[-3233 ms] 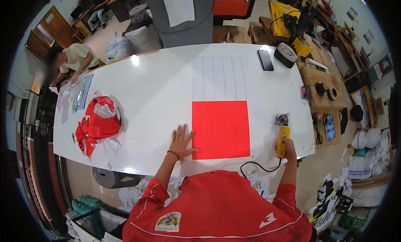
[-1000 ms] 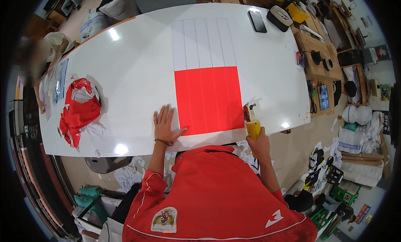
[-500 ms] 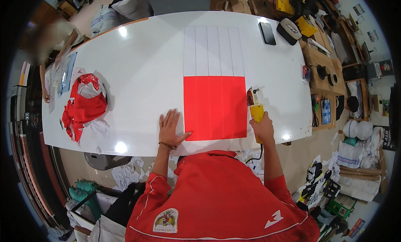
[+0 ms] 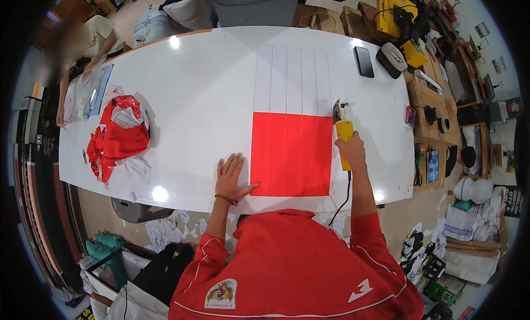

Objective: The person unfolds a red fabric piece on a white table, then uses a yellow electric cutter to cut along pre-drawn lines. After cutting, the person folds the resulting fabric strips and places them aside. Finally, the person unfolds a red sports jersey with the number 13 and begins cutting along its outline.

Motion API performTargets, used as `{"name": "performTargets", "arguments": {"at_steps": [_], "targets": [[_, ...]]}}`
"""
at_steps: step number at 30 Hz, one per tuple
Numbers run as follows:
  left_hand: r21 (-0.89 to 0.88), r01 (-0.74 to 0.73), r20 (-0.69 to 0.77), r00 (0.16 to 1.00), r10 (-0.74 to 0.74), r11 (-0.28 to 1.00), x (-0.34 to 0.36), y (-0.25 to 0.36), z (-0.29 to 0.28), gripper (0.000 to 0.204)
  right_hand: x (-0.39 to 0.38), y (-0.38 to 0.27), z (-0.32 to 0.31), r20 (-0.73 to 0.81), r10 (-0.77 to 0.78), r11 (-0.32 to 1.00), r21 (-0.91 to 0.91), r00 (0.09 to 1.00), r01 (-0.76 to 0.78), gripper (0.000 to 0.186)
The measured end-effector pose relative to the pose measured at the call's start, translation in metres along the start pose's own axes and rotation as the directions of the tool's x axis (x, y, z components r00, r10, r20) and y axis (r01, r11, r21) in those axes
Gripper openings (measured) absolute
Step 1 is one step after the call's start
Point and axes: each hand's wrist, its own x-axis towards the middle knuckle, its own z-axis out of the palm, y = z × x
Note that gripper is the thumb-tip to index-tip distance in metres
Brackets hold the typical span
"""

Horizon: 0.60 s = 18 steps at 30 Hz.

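Observation:
A flat fabric sheet, red on its near part and white on its far part with thin lengthwise lines, lies on the white table. My left hand rests flat beside its near left edge, fingers spread, the thumb reaching the red edge. In my right hand is a yellow electric rotary cutter, gripped round its body. The cutter's round blade head stands at the sheet's right edge, level with where red meets white. A black cord trails from its rear toward me.
A crumpled heap of red and white cloth lies on the left of the table. A phone and a dark case sit at the far right. Another person's arm is at the left end, near plastic bags.
My right hand has pushed the cutter away from me along the sheet's right edge, from beside the red to the red-white join. My left hand stays in place; the whole view has shifted slightly.

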Motion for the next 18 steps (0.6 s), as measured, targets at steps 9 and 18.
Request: {"name": "performTargets", "arguments": {"at_steps": [9, 18], "targets": [[-0.011, 0.019, 0.018, 1.000, -0.019, 1.000, 0.002, 0.002, -0.004, 0.098, 0.045, -0.034, -0.010, -0.009, -0.039, 0.999, -0.003, 0.999, 0.039, 0.068], [-0.035, 0.030, 0.015, 0.999, -0.030, 0.999, 0.004, -0.001, -0.002, 0.094, 0.113, -0.079, -0.021, -0.041, -0.070, 0.997, 0.012, 0.997, 0.071, 0.071]]}}
